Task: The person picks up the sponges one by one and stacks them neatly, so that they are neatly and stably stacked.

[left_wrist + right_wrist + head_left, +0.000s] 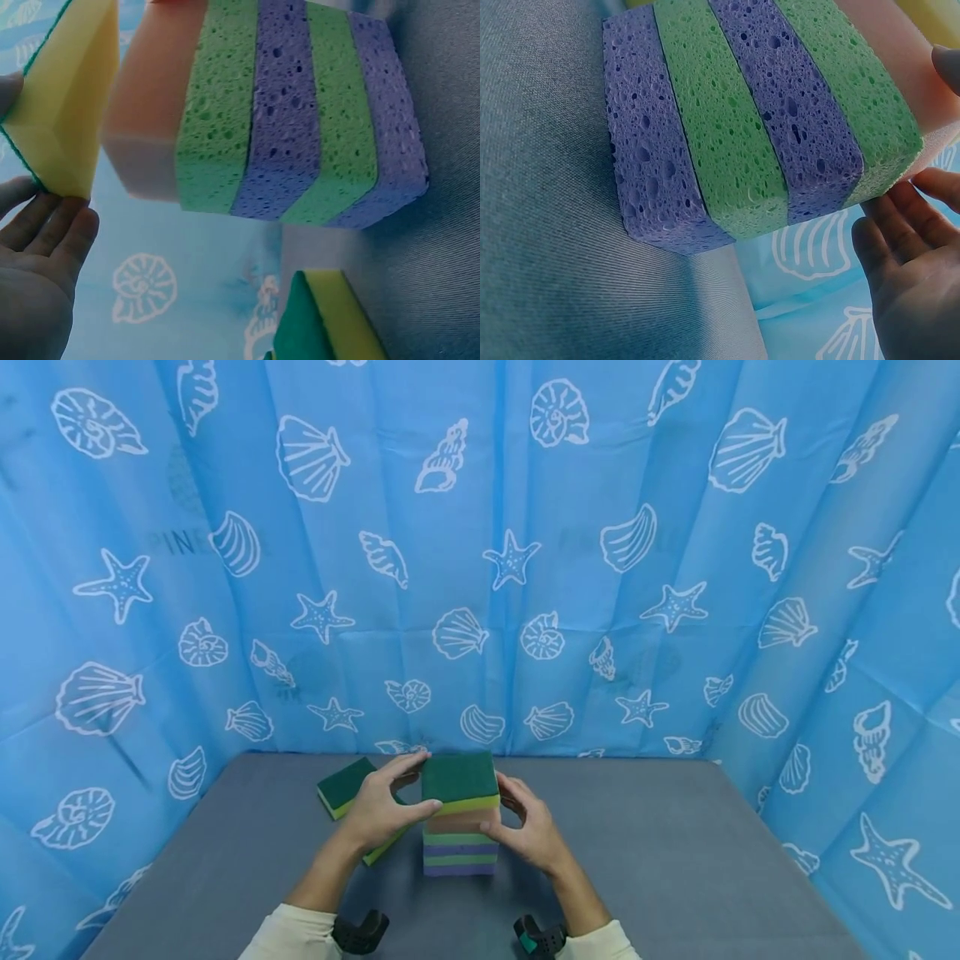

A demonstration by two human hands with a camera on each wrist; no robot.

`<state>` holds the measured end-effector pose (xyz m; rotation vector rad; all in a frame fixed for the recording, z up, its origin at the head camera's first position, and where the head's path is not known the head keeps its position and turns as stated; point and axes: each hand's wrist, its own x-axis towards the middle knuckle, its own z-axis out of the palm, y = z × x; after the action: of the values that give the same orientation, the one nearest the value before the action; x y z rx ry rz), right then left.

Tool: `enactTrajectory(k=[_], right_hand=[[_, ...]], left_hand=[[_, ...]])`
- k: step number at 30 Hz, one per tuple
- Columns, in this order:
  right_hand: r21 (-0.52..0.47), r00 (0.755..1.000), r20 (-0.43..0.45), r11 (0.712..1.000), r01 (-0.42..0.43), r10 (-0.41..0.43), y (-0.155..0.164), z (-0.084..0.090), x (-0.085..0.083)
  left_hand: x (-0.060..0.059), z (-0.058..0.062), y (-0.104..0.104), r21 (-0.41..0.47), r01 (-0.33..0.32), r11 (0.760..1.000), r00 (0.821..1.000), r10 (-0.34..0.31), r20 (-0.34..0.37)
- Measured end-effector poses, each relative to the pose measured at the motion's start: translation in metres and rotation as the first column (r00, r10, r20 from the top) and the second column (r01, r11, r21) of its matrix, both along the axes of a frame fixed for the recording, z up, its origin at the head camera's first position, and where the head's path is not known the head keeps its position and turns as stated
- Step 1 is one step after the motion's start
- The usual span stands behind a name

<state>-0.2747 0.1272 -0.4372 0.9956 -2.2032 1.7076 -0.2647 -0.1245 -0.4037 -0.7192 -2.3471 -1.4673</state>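
A stack of sponges stands on the table, with a purple sponge point(649, 150) at its base, green and purple ones alternating above, and a peach sponge point(154, 112) over them. My left hand point(381, 806) grips a yellow scouring sponge with a dark green top point(459, 777) by its left end, thumb in front and fingers behind. In the left wrist view a gap shows between this sponge and the peach one. On the other side, my right hand point(531, 831) holds the right end of the peach sponge, thumb on the near face and fingers at the back.
Left of the stack lies a green-and-yellow scouring sponge point(347, 787). Another one point(381, 850) is partly hidden by my left hand. A grey cloth covers the table point(660, 860), and a blue shell-patterned curtain point(480, 568) hangs behind and at both sides.
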Motion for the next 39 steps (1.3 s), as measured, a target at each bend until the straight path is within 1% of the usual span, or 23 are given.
enactTrajectory(k=[5,9,16,18,23,27,30,36,39], right_hand=[[0.011,1.000,0.006,1.000,0.005,-0.005,0.000,0.002,0.001],[0.011,1.000,0.003,1.000,-0.003,0.003,0.001,0.000,0.000],[0.009,1.000,-0.005,1.000,0.006,-0.006,0.002,-0.027,-0.016],[0.007,1.000,-0.005,1.000,0.001,-0.001,0.003,-0.030,-0.018],[-0.015,1.000,0.002,1.000,-0.015,0.015,0.005,-0.031,-0.020],[0.000,1.000,0.015,1.000,0.005,-0.005,0.004,-0.030,-0.019],[0.008,0.999,0.042,1.000,0.020,-0.020,0.003,-0.027,-0.016],[0.005,0.998,0.064,1.000,0.002,-0.002,0.000,-0.002,0.000],[0.008,0.999,0.053,1.000,-0.002,0.001,0.000,0.002,0.003]], left_hand=[[-0.003,-0.004,0.002,0.027,0.016,0.999,1.000,-0.017,0.024],[-0.003,-0.006,0.003,0.016,0.013,1.000,0.999,-0.014,0.037],[-0.004,-0.010,0.002,0.002,0.014,1.000,0.998,-0.014,0.059],[-0.005,-0.010,0.002,0.003,0.018,1.000,0.998,-0.019,0.059],[-0.006,-0.010,0.003,-0.002,0.024,1.000,0.998,-0.024,0.055],[-0.005,-0.009,0.003,-0.002,0.020,1.000,0.998,-0.020,0.067],[-0.005,-0.009,0.003,-0.003,0.026,1.000,0.997,-0.026,0.068],[-0.006,-0.010,0.003,-0.008,0.028,1.000,0.998,-0.027,0.058],[-0.007,-0.010,0.003,-0.013,0.021,1.000,0.998,-0.020,0.052]])
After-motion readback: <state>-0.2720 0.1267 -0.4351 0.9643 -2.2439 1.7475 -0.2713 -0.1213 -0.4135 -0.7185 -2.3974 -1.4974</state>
